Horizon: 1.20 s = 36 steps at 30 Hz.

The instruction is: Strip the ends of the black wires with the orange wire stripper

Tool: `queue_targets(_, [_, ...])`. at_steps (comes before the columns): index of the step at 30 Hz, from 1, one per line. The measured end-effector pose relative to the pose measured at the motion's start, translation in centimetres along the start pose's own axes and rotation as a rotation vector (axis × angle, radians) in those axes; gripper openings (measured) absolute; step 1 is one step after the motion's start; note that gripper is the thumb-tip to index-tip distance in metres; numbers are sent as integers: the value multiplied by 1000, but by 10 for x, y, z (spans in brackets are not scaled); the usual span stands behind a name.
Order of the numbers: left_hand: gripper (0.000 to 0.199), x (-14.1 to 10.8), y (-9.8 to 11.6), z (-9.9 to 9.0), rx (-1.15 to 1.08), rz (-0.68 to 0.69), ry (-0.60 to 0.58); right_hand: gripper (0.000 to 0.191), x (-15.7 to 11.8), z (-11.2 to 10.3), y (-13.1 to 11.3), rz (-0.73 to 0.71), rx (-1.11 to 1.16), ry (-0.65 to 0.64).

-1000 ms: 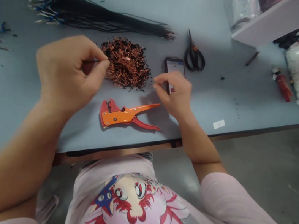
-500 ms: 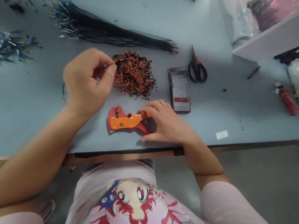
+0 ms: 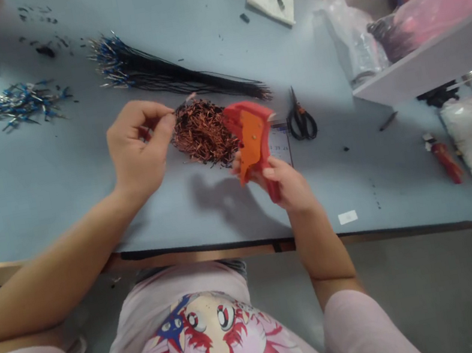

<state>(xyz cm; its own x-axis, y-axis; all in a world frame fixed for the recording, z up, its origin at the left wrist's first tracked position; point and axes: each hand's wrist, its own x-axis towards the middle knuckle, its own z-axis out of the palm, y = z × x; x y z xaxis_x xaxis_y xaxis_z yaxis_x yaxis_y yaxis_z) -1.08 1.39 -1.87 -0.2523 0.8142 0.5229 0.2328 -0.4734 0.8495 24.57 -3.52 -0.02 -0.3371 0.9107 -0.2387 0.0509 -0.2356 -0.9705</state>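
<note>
My left hand (image 3: 137, 148) is closed in a pinch on a thin black wire (image 3: 180, 107), whose copper-coloured bare end sticks out to the right. Below that end lies a heap of short copper and black wire scraps (image 3: 201, 137). My right hand (image 3: 291, 185) grips a red and orange wire stripper (image 3: 253, 137) by its handles, lifted off the table, jaws pointing up and left towards the heap. Behind the scraps stretches a bundle of long black wires (image 3: 195, 77) with blue-sleeved terminals at its left end. The rest of the held wire is hidden by my left hand.
Black-handled scissors (image 3: 302, 122) and a partly covered phone (image 3: 282, 147) lie right of the stripper. Loose blue terminals (image 3: 25, 104) are piled at the left. A white shelf (image 3: 418, 68) juts in at right, near a red-handled tool (image 3: 444, 158) and a white label (image 3: 348, 217).
My right hand has picked the wire stripper up off the table and turned its jaws upward. The bare wire end now shows beyond my left fingertips. The view has shifted slightly.
</note>
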Motion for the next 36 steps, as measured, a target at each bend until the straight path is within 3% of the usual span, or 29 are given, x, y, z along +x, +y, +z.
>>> queue_targets(5, [6,-19,10,9,-55,-224,-206,45,2,14,6,194,443,-179])
queue_targets(12, [14,-31,30,11,-159,-354,-475,41,-2,21,11,265,571,-232])
queue_targets(20, [14,-41,25,16,-346,-442,-547,53,-6,20,12,367,541,-399])
queue_targets(29, [12,-45,28,19,-373,-353,-571,69,-5,26,17,493,576,-409])
queue_targets(36, [18,-45,29,19,-324,-317,-575,65,-6,27,21,442,619,-474])
